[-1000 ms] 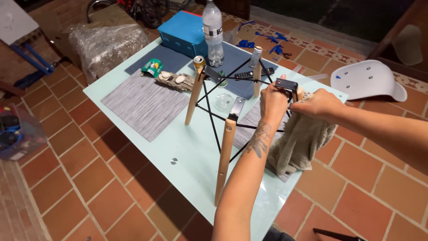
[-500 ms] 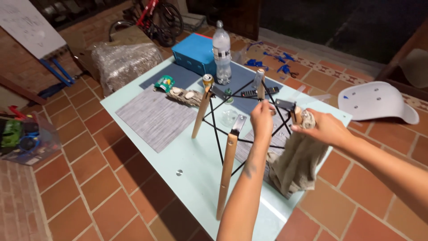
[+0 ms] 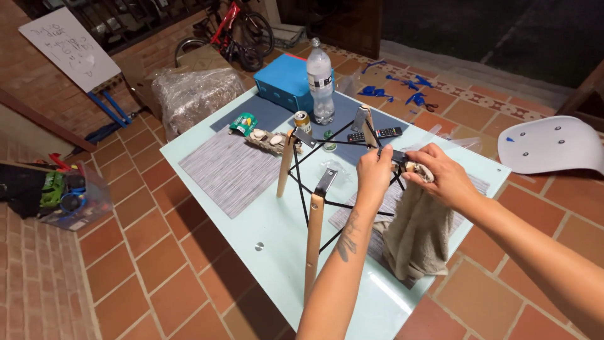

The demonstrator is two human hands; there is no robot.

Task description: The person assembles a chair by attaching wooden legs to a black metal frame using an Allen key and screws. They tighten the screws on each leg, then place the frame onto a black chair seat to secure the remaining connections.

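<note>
- table (image 3: 251, 252): pale glass top on a brick floor, carries everything; keep the work over its middle so small parts don't roll off the edge
- chair base (image 3: 314, 182): upside down on the table, wooden legs pointing up, black wire braces crossing between them; it's the thing in hand, just right of the table's centre; judgement: stands steady on its own, but twisting at one leg top could rock it
- towel (image 3: 418, 233): grey-beige, draped under the right-side leg and hanging off the table edge; could catch in the bracket, keep it below the working spot
- placemat (image 3: 229, 170): grey striped, left of the base, lying flat, well apart from the hands
- blue box (image 3: 286, 82) and water bottle (image 3: 319, 79): at the far end, bottle upright just beside the box; no bother
- left hand (image 3: 374, 173): grip clenched on the black bracket (image 3: 396, 155) at the top of the right-side leg, fingers wrapped from the left; best used as the steadying hand, hold firm and straight
- right hand (image 3: 440, 179): grip clenched around the leg top just beside the bracket, touching the towel; whether it holds a small tool or bolt I cannot tell, it is hidden in the fist
- judgement: turn with the right, brace with the left, keep force along the leg's line so the wire braces don't flex
- remote (image 3: 380, 133): black, flat on the dark mat behind the base
- small can (image 3: 302, 119): upright near the bottle
</note>
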